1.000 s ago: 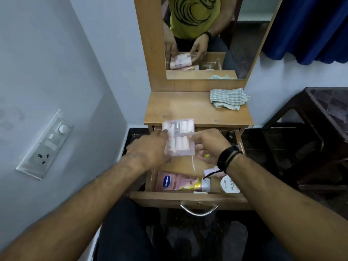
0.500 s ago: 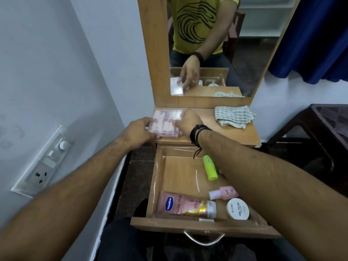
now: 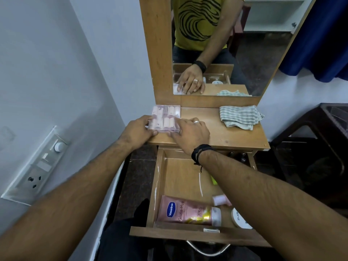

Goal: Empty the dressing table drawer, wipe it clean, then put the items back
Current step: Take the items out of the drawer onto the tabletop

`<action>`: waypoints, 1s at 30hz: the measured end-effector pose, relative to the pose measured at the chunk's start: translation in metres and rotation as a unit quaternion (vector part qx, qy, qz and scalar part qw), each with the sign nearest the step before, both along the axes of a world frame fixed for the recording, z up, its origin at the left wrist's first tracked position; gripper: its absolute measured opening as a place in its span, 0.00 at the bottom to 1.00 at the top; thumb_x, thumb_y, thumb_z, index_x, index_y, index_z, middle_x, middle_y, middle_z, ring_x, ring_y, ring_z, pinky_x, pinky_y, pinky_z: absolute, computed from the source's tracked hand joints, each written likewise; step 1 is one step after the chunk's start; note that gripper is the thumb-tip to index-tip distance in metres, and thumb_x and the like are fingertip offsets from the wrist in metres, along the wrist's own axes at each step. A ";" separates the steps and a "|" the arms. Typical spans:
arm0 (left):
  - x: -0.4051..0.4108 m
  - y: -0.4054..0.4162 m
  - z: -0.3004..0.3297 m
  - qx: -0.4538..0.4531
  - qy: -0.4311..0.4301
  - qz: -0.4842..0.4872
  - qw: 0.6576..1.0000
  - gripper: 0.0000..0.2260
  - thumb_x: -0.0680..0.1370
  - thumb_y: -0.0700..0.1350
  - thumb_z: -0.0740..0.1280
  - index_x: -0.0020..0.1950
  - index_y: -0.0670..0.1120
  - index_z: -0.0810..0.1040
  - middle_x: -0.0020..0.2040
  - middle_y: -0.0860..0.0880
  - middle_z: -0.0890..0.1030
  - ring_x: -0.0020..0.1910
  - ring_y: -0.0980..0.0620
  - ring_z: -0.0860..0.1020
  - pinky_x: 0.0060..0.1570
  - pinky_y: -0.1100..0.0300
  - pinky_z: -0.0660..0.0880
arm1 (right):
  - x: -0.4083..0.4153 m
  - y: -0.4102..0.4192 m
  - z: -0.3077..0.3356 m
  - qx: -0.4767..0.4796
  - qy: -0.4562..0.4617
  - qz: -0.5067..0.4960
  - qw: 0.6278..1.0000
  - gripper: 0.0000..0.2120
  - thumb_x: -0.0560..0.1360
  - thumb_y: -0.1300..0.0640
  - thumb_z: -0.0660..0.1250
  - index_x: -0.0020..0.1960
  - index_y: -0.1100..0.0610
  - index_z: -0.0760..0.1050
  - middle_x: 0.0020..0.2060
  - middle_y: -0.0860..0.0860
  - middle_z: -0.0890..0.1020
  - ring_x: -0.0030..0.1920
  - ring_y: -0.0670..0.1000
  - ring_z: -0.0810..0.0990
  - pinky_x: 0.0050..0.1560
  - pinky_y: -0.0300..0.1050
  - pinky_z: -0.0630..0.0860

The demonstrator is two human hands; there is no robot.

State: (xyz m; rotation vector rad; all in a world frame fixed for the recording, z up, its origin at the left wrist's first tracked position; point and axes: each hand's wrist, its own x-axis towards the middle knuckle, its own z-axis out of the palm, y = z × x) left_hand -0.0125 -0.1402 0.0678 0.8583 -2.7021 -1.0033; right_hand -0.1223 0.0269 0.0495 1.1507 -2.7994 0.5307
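Note:
A clear plastic box (image 3: 165, 117) of pink and white rolls lies on the left end of the dressing table top (image 3: 211, 134). My left hand (image 3: 138, 132) grips its left near corner, thumb against the near edge. My right hand (image 3: 190, 131) rests on its right side, and the mirror shows those fingers lying straight over it. Below, the drawer (image 3: 154, 185) stands pulled out. Inside it lie a pink Vaseline tube (image 3: 186, 211), a small pink bottle (image 3: 219, 200) and a white jar (image 3: 240, 219). My right forearm hides most of a yellow-green item (image 3: 213, 180).
A striped green-and-white cloth (image 3: 239, 116) lies folded on the right of the table top. The mirror (image 3: 244, 44) rises behind it. A wall with a switch panel (image 3: 39, 164) is close on the left, and a dark stool (image 3: 308, 147) stands to the right.
Both hands lifted the plastic box out above the drawer and carried it up and left onto the table top, where it now lies flat.

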 end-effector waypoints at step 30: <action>-0.005 0.007 -0.009 -0.027 -0.028 0.025 0.999 0.20 0.83 0.45 0.63 0.75 0.48 0.68 0.69 0.44 0.78 0.63 0.42 0.78 0.58 0.53 0.73 | 0.009 0.003 0.009 -0.009 -0.020 -0.050 0.999 0.26 0.78 0.39 0.62 0.73 0.45 0.66 0.60 0.51 0.80 0.62 0.54 0.74 0.58 0.50 0.71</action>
